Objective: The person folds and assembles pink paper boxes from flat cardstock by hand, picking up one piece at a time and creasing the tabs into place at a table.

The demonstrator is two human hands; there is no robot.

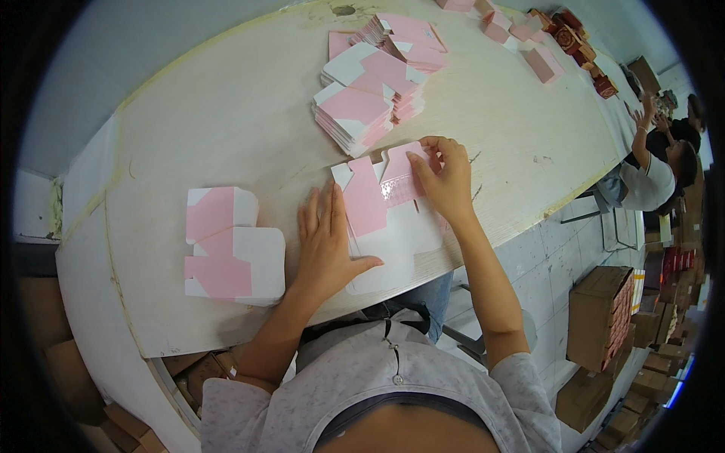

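Before me on the table lies a flat pink and white carton blank (365, 204), with a shiny patterned strip near its right flap. My right hand (447, 175) pinches its upper right pink flap between thumb and fingers. Flat against its left edge rests my left hand (328, 243), fingers extended and slightly apart, thumb over the white part. To the left is a low stack of folded pink and white blanks (214, 243). Beyond my hands stand taller, uneven stacks of similar blanks (357, 107).
Pink boxes (544, 63) and red and brown boxes (568, 39) sit at the table's far right. People (651, 181) are at the right. Cardboard cartons (600, 317) stand on the floor. The near table edge (396, 290) runs close to my body.
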